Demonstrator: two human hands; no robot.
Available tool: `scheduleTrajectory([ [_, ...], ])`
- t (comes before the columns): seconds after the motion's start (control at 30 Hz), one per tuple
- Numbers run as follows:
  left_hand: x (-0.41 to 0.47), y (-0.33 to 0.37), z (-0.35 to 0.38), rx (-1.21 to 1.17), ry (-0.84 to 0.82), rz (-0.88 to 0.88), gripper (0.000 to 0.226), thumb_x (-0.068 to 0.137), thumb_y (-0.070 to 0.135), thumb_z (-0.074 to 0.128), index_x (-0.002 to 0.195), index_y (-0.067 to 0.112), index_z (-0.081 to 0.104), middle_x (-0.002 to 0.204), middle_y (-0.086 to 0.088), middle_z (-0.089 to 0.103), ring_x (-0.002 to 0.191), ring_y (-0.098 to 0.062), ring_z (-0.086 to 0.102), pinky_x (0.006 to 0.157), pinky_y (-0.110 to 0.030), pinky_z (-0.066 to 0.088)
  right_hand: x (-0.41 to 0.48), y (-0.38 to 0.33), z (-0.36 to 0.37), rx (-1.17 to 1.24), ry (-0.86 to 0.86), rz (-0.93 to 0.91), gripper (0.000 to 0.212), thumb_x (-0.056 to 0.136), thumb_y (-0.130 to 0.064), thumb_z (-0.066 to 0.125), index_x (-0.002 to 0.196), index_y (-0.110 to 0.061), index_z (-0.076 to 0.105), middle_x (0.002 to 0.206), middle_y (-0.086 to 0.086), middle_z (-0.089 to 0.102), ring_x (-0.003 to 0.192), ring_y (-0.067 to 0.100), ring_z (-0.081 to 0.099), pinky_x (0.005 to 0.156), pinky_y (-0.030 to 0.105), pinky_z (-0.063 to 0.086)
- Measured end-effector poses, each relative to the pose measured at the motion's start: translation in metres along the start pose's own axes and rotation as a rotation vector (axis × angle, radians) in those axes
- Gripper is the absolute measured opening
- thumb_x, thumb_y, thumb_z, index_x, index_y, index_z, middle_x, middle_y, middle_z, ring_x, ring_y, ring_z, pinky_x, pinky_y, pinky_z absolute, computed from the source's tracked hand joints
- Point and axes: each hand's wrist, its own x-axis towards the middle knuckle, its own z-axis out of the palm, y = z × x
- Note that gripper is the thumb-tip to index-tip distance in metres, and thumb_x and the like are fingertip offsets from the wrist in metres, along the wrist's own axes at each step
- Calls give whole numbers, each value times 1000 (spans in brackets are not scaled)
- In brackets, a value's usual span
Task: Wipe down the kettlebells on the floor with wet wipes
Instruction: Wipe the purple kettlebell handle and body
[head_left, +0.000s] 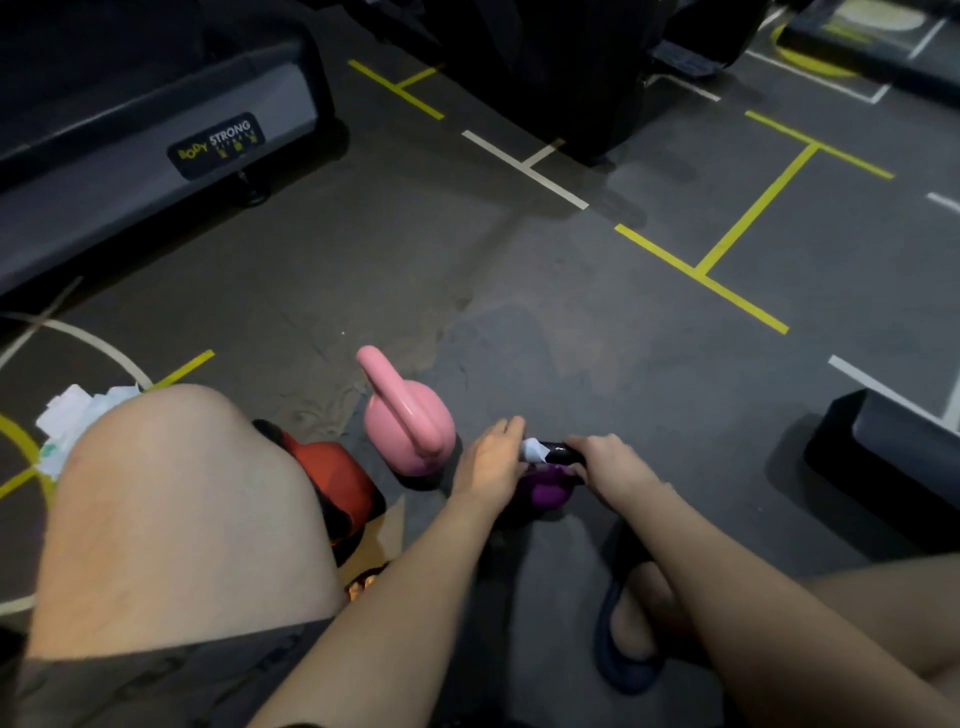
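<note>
While the purple kettlebell (545, 489) stands on the floor (519, 291) between the feet, the right grip (607, 458) curls round its handle (558, 451), likely to steady it, and the left grip (488, 462) pinches a wet wipe (532, 450) against that handle; the pink kettlebell (410, 421) waits just beside

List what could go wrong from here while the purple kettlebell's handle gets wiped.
1. The right hand grips the purple kettlebell by a handle the left hand is wetting with the wipe; it may slip and tip toward the slippered foot nearby.
2. The pink kettlebell sits close by; a tipping purple one could pinch a hand against it.
</note>
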Motion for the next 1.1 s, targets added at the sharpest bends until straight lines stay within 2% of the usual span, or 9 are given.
scheduleTrajectory([
  [0.13, -7, -13, 11, -217, 63, -130, 27, 84, 22, 69, 106, 22, 53, 98, -11, 72, 93, -36, 66, 76, -43, 53, 1, -1, -3, -19, -10, -13, 26, 91, -22, 65, 117, -19, 64, 109, 15, 68, 105, 35, 62, 80, 34, 45],
  [0.3, -4, -21, 19, -356, 80, -253, 29, 81, 19, 74, 108, 28, 70, 96, -4, 76, 94, -27, 70, 79, -34, 54, 1, -2, -3, 0, -3, -9, 22, 90, -23, 66, 111, -17, 65, 106, 16, 69, 102, 36, 63, 78, 34, 44],
  [0.4, -6, -11, 13, -239, 58, -160, 31, 85, 18, 67, 115, 27, 68, 107, -9, 74, 104, -33, 67, 84, -38, 51, 0, 1, -5, -3, 0, -10, 23, 90, -23, 66, 112, -17, 65, 107, 14, 69, 104, 35, 62, 78, 34, 44],
  [0.5, -10, 14, 0, -206, -19, 18, 38, 89, 20, 58, 127, 21, 65, 135, -2, 63, 126, -21, 56, 98, -30, 39, 0, 3, -6, -12, 12, -16, 30, 90, -21, 66, 119, -18, 66, 115, 13, 69, 110, 35, 60, 83, 35, 44],
  [0.6, -13, 36, -13, -161, -97, 96, 44, 81, 31, 52, 120, 16, 65, 134, -1, 60, 126, -18, 53, 92, -30, 40, -1, 1, -7, -8, 12, -25, 34, 88, -17, 63, 121, -18, 66, 117, 13, 69, 112, 35, 59, 83, 35, 44],
  [0.67, -13, 31, -12, -156, -107, 75, 55, 73, 35, 46, 120, 12, 64, 133, -5, 59, 125, -19, 52, 92, -28, 37, -1, 2, -7, -1, 14, -39, 34, 88, -18, 64, 122, -19, 66, 117, 12, 69, 112, 34, 59, 86, 35, 44],
  [0.77, -13, 4, 1, -176, -18, -71, 32, 89, 31, 61, 120, 22, 64, 123, -7, 66, 116, -26, 60, 89, -34, 42, -3, 5, -6, 13, 16, -58, 30, 89, -21, 67, 119, -19, 66, 110, 13, 71, 108, 34, 61, 85, 37, 45],
  [0.87, -13, -16, 15, -235, 80, -195, 30, 87, 26, 67, 117, 31, 66, 103, -11, 73, 100, -36, 66, 78, -38, 51, -3, 10, -6, 58, 22, -59, 28, 88, -22, 70, 115, -23, 67, 102, 11, 72, 102, 33, 63, 83, 37, 49],
  [1.1, -7, -24, 36, -493, 146, -263, 39, 82, 15, 74, 119, 29, 71, 106, -3, 76, 100, -23, 70, 90, -31, 53, -7, 23, -4, 181, 56, -85, 20, 88, -18, 71, 108, -21, 69, 96, 1, 72, 94, 25, 64, 78, 28, 44],
])
